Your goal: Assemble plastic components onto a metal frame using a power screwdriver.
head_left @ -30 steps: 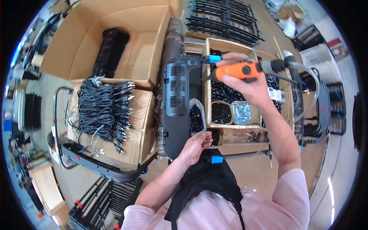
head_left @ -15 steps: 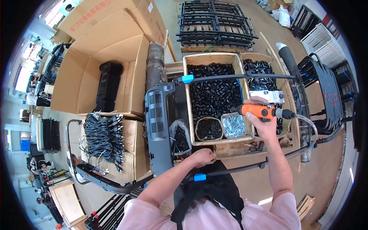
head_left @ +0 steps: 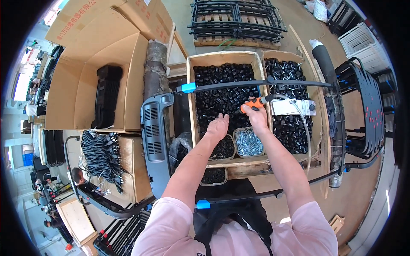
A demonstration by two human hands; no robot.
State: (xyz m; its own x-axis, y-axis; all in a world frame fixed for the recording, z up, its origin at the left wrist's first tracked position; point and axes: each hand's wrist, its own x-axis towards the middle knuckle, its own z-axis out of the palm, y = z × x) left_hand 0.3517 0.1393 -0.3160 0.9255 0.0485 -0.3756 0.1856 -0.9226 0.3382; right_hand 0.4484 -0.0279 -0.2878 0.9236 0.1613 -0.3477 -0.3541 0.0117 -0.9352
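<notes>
My right hand (head_left: 257, 120) grips an orange air screwdriver (head_left: 255, 103), held over the right part of a wooden bin of small black plastic knobs (head_left: 222, 77). A clear hose (head_left: 304, 121) trails from the tool's right end. My left hand (head_left: 218, 126) is over the same bin's near part, its fingers bunched among the knobs; whatever is between the fingertips is too small to make out. Just below the hands sit a tub of silver screws (head_left: 249, 142) and a tub of small black parts (head_left: 224, 148). A black tubular frame (head_left: 294, 82) with blue clips spans the bins.
A grey vented plastic housing (head_left: 154, 141) joins the frame's left end. Farther left are an open carton (head_left: 68, 89) and bundled black cables (head_left: 102, 155). A second wooden compartment (head_left: 317, 81) holds black knobs with bolts. Stacked black frames (head_left: 235, 19) lie on a pallet behind.
My left hand has moved up from below the bin's front edge into the knobs. My right hand has brought the screwdriver leftward and slightly up, its hose following. The view has shifted.
</notes>
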